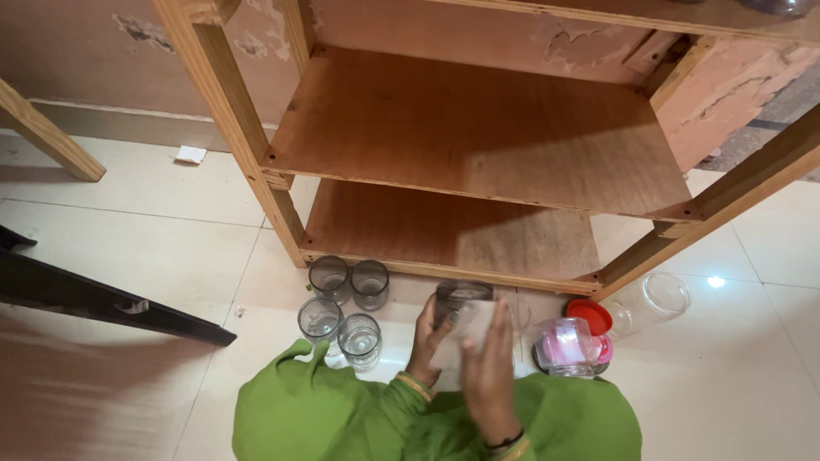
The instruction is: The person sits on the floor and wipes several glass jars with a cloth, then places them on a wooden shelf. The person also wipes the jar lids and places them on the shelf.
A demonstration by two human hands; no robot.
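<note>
We see a wooden shelf (478,128) filling the upper centre. Below it, at lower centre, our left hand (427,337) is wrapped around a glass jar (461,299) while our right hand (489,376) presses a white cloth (468,335) against it. Four glasses (342,307) stand on the floor at left.
</note>
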